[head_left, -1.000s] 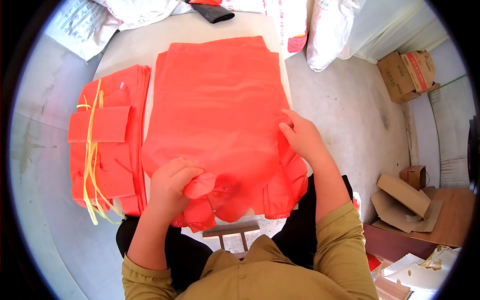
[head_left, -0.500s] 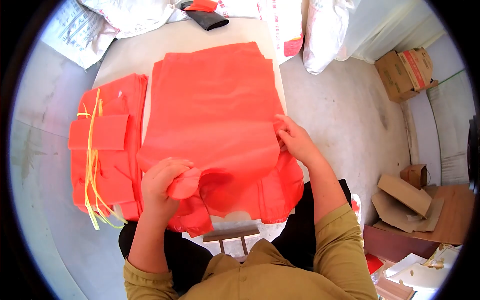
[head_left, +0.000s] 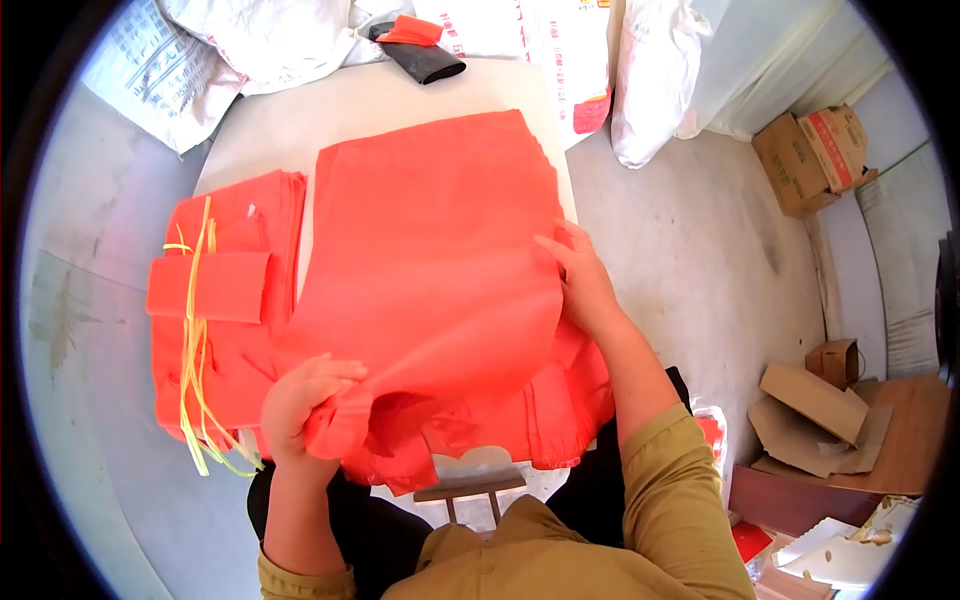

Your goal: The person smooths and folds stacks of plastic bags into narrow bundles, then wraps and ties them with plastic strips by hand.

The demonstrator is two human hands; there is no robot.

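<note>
1. Lying on the pale surface [head_left: 290,115], directly in front of the person, the red sheet [head_left: 430,220] tops a loose layered pile, with a red bundle [head_left: 230,380] bound by yellow strands [head_left: 192,350] close on its left.
2. The left hand [head_left: 300,405] has its fingers closed on the sheet's near left corner, which is bunched and raised, so the near edge bows up over the folds below.
3. The right hand [head_left: 585,280] is at the sheet's right edge, thumb and forefinger apart; the other fingers are partly hidden, so whether they pinch any layer cannot be told.
4. The sheet looks thin, soft and light, likely to drape and crease rather than hold a shape; its faint sheen suggests that layers could slide over one another. It seems hardly fragile.
5. Opposite edges or corners would make the best hold, since a single grip would probably let the middle sag.
6. The pile's long axis appears to run away from the person, with the flat, straighter edge at the far end and the gathered folds [head_left: 550,430] at the near end.
</note>
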